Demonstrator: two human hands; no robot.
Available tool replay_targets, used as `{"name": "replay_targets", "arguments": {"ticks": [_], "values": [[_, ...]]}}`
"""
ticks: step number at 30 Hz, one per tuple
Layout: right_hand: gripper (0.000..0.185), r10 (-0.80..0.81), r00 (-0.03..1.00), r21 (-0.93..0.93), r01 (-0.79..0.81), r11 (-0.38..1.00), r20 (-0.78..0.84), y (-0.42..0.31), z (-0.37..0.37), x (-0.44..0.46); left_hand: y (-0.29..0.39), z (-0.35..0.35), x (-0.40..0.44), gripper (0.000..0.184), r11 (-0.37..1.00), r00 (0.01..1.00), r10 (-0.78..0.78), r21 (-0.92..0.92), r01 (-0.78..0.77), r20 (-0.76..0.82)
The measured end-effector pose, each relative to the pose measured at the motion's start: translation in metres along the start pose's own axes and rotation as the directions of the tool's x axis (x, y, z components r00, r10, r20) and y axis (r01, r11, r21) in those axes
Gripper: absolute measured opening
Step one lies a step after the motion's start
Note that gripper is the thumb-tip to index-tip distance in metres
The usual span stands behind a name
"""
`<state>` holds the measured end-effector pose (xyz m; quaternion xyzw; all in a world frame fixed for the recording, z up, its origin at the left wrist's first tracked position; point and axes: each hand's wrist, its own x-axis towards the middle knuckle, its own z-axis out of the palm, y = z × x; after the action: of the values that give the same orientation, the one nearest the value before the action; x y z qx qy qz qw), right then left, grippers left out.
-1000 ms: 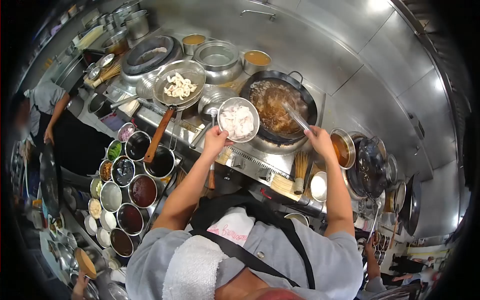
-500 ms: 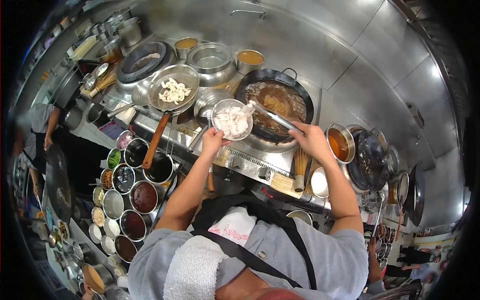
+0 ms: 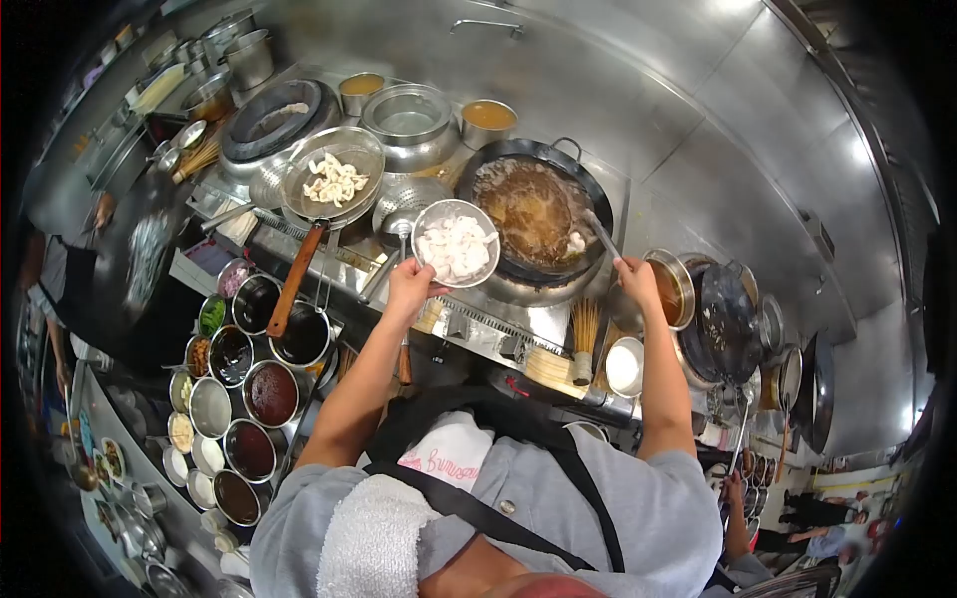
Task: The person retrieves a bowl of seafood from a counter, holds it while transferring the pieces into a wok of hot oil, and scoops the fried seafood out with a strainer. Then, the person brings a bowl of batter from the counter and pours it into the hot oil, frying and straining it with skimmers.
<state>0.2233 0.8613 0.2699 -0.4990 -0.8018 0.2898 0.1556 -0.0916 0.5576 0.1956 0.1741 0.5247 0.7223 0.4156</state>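
My left hand grips the rim of a metal bowl filled with pale, whitish pieces, just left of the wok. Metal tongs are in my right hand, their tips over the right side of the black wok. Bubbling brown oil fills the wok, and a pale piece shows by the tong tips. Left of the bowl, a strainer with a wooden handle holds more cream-coloured pieces. A perforated ladle lies between strainer and bowl.
Several sauce and ingredient pots stand at the left. A bamboo brush and a bowl of white powder are near my right forearm. A second dark wok stands at the right. Another person's hand is at the far left.
The tongs went from above the wok to the bowl's pieces, then back over the wok's right side. My left hand still holds the bowl. The other person's large pan at left has swung upward.
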Motion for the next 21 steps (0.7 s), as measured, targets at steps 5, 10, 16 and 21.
{"name": "replay_targets", "arguments": {"ticks": [5,10,16,21], "values": [[0.05,-0.187,0.982,-0.143,0.181,0.973,-0.031,-0.072,-0.02,-0.028,0.006,0.008,0.001,0.02,1.0,0.999,0.018,-0.011,-0.018,0.031],[0.04,-0.394,0.894,-0.341,0.446,0.828,0.213,-0.166,-0.004,-0.088,0.007,0.023,-0.003,0.012,0.99,0.991,0.134,0.05,-0.135,0.02],[0.032,-0.461,0.864,-0.444,0.5,0.743,0.202,-0.168,0.029,-0.085,-0.007,0.017,0.0,0.005,0.973,0.982,0.189,0.13,-0.189,0.013],[0.036,-0.494,0.848,-0.3,0.529,0.794,0.19,-0.165,0.008,-0.083,-0.012,0.008,0.003,0.008,0.999,0.997,-0.008,-0.053,0.004,-0.076]]}}
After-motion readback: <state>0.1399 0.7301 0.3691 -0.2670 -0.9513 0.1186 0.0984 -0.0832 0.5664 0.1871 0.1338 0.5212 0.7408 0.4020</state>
